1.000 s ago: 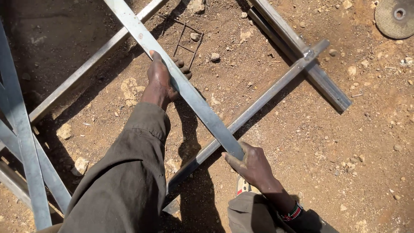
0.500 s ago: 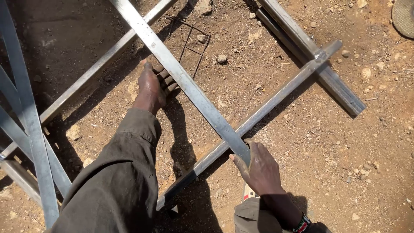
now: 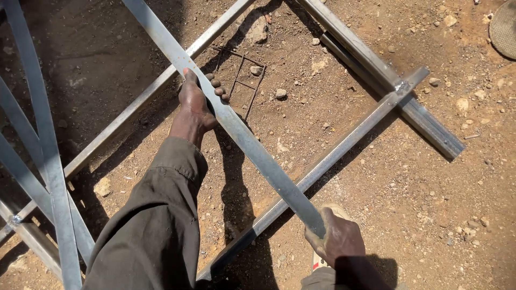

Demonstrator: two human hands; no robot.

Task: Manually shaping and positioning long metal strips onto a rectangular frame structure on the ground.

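Note:
A long flat grey metal bar (image 3: 252, 145) runs diagonally from the top left down toward the lower middle. My left hand (image 3: 196, 102) grips it from underneath about midway, fingers curled over its upper edge. My right hand (image 3: 336, 239) is closed around the bar's near end. The bar passes above a second steel bar (image 3: 344, 147) that lies on the dirt and slants from lower left to upper right. That lower bar meets a thick steel section (image 3: 376, 72) at the upper right.
More steel bars cross at the left edge (image 3: 45, 161), and another long bar (image 3: 140, 104) slants behind my left hand. A small wire grid (image 3: 244, 86) and stones lie on the dirt. A round disc (image 3: 503, 27) sits at the top right. A shoe toe shows below my right hand.
Both hands keep their grip on the flat bar. The bar and my hands have shifted slightly toward me and to the right in view as the camera moved.

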